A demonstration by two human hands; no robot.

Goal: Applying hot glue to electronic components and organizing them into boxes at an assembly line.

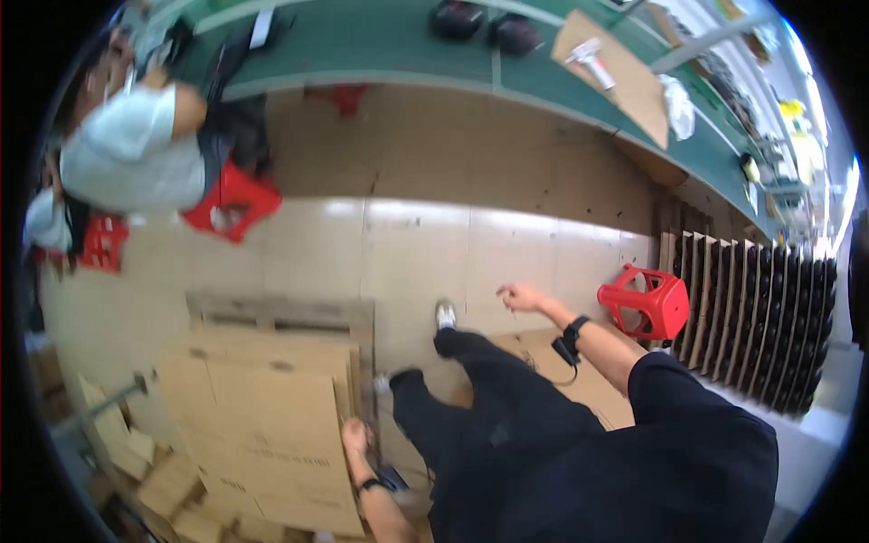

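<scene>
My left hand is closed at the right edge of a stack of flattened cardboard boxes. Its fingers curl inward, and whether they grip a sheet's edge is hidden. Out in front of my body, my right hand hangs over the tiled floor with nothing in it, its fingers loosely apart. Each wrist wears a black strap, and a small black device sits by the right one. Below the right forearm lies another flat piece of cardboard.
A wooden pallet shows under the stack. To the right stand a red stool and a rack of black round parts with dividers. A green workbench runs along the far side. Far left, a person sits on a red stool.
</scene>
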